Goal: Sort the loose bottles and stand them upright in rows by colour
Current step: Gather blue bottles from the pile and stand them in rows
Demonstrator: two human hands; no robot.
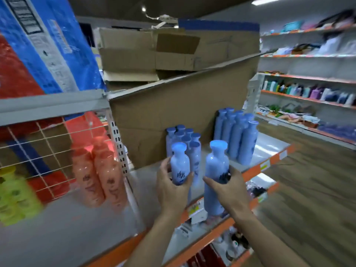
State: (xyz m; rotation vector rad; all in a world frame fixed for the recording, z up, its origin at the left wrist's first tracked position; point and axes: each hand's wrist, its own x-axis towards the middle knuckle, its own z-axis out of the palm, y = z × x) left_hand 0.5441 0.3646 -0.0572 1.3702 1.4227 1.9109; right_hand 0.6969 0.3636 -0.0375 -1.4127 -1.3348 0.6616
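Observation:
My left hand grips a small pale-blue bottle upright, just in front of a cluster of several small blue bottles standing on the grey shelf. My right hand holds a taller blue bottle upright over the shelf's front edge. Further right on the same shelf, several tall blue bottles stand in rows. To the left, beyond a perforated divider, a few orange bottles stand upright.
A large cardboard box fills the back of the shelf, with more boxes stacked above. A wire grid and yellow items sit at left. An aisle with a wooden floor and stocked shelves lies to the right.

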